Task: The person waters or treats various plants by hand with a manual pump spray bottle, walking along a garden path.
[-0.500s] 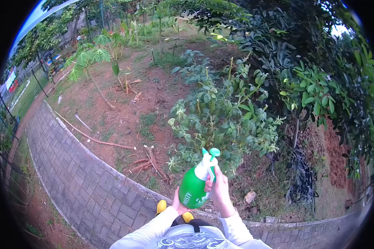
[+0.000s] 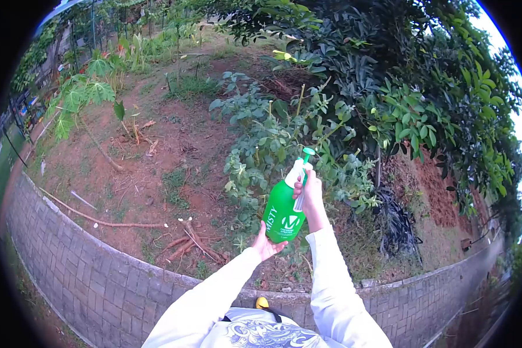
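Observation:
A green spray bottle (image 2: 284,209) with a white neck and a green nozzle is held up in front of me, tilted slightly right. My left hand (image 2: 265,243) cups its base from below. My right hand (image 2: 311,194) is wrapped around the neck at the trigger. The nozzle points toward a leafy green shrub (image 2: 272,136) just beyond the bottle. Both arms wear white long sleeves.
A low curved brick kerb (image 2: 116,278) runs across below my arms, with brick paving on my side. Beyond it lies bare red soil (image 2: 156,156) with sticks, small plants and a papaya sapling (image 2: 81,95). Dense dark bushes (image 2: 423,98) fill the right.
Both arms have stretched out and lifted the bottle up, closer to the shrub. The view has swung slightly right and the left hand now sits under the bottle's base.

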A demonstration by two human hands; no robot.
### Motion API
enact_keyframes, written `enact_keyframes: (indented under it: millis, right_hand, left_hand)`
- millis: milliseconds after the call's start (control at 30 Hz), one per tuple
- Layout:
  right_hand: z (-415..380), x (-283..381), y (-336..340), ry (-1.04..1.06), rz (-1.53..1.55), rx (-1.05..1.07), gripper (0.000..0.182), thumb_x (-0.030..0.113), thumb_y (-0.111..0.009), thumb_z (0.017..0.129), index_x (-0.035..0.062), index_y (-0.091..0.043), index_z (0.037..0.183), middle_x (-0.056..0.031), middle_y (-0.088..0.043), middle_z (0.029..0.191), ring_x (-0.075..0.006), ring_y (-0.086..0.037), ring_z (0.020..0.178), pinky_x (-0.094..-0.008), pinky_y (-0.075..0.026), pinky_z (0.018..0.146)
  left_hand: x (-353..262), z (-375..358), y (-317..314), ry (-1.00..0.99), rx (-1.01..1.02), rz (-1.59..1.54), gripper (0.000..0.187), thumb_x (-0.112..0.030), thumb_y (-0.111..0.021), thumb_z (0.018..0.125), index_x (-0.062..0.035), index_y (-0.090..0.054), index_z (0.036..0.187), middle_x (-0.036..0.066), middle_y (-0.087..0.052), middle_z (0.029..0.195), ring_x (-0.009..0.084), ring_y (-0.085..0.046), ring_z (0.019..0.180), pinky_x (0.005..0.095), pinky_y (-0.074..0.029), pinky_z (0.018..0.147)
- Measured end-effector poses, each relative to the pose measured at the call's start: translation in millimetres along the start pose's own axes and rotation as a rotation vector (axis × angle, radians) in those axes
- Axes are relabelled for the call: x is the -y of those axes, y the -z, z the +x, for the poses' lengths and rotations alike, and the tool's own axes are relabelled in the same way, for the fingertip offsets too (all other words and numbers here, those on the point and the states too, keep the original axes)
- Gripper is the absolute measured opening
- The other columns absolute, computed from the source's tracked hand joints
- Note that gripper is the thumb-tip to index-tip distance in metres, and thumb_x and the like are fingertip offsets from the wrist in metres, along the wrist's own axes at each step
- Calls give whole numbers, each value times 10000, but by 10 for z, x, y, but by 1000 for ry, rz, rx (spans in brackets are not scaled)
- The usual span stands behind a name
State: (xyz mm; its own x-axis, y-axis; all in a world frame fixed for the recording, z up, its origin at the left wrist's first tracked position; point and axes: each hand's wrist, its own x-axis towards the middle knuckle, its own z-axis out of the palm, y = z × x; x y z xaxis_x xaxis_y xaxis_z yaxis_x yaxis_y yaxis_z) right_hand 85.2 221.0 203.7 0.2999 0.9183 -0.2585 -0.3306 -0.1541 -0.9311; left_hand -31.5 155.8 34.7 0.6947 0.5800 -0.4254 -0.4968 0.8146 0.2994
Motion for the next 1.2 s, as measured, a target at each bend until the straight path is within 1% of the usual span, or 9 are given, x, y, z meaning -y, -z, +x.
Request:
enact_keyframes:
  millis: [133, 400, 667, 800, 867, 1000, 1100, 1167, 1200]
  right_hand:
    - [-58, -330, -93, -66, -125, 11, 348, 377, -390, 811, 52, -426, 690, 9, -388, 514, -92, -364, 397, -249, -320, 375]
    - [-391, -855, -15, -222, -215, 4, 394, 413, -376, 831, 45, -436, 703, 0, -399, 501, -97, -378, 394, -248, -330, 369]
    - [-837, -820, 475, -125, 51, -257, 379, 399, -363, 840, 59, -404, 679, 11, -355, 481, -97, -333, 373, -242, -290, 354]
    - [-932, -733, 762, -101, 119, -318, 383, 412, -369, 839, 56, -405, 703, 11, -356, 485, -97, -338, 377, -242, -294, 354]
    - [-968, -703, 872, -67, 127, -372, 376, 404, -372, 837, 56, -406, 701, 10, -359, 488, -99, -340, 377, -245, -297, 354]
    - [-987, -767, 1206, -90, 145, -404, 390, 399, -353, 841, 50, -413, 678, -4, -382, 482, -108, -350, 370, -252, -292, 347]
    - [-1051, -828, 1367, -112, 134, -462, 392, 427, -372, 833, 62, -406, 697, 10, -364, 491, -100, -347, 380, -248, -306, 356]
    - [-1091, -874, 1456, -126, 136, -472, 384, 420, -363, 837, 65, -406, 697, 11, -361, 489, -101, -343, 378, -248, -309, 357]
    - [-1100, -895, 1493, -129, 137, -477, 384, 420, -363, 837, 65, -406, 697, 11, -361, 489, -101, -343, 378, -248, -309, 357]
  left_hand:
    - [251, -66, 344, 25, 19, -104, 790, -704, -211, 731, -78, -393, 1178, 138, -536, 1017, 206, -562, 772, 292, -479, 628]
    - [632, -476, 651, 126, -115, -190, 801, -702, -144, 744, -76, -419, 1161, 162, -540, 999, 234, -561, 764, 305, -476, 607]
    - [742, -389, 666, 256, -129, -14, 830, -738, -183, 709, -75, -441, 1137, 148, -557, 957, 238, -564, 741, 329, -471, 629]
    - [894, -239, 581, 339, -88, 82, 848, -753, -180, 695, -71, -458, 1115, 144, -567, 926, 236, -564, 732, 330, -470, 635]
    - [969, -201, 509, 381, -59, 81, 866, -752, -229, 692, -25, -446, 1111, 166, -568, 903, 247, -576, 699, 323, -484, 593]
    - [1163, -112, 481, 434, -40, 134, 879, -758, -213, 688, -21, -449, 1107, 172, -570, 902, 247, -580, 675, 323, -488, 587]
    - [1297, -102, 493, 501, -61, 144, 880, -759, -198, 688, -27, -455, 1103, 170, -572, 888, 252, -582, 662, 325, -490, 580]
    - [1389, -113, 504, 510, -198, 180, 887, -767, -190, 679, -36, -463, 1100, 169, -571, 880, 253, -582, 667, 324, -489, 576]
    - [1439, -109, 532, 515, -200, 180, 887, -767, -190, 679, -36, -463, 1100, 169, -571, 880, 253, -582, 667, 324, -489, 576]
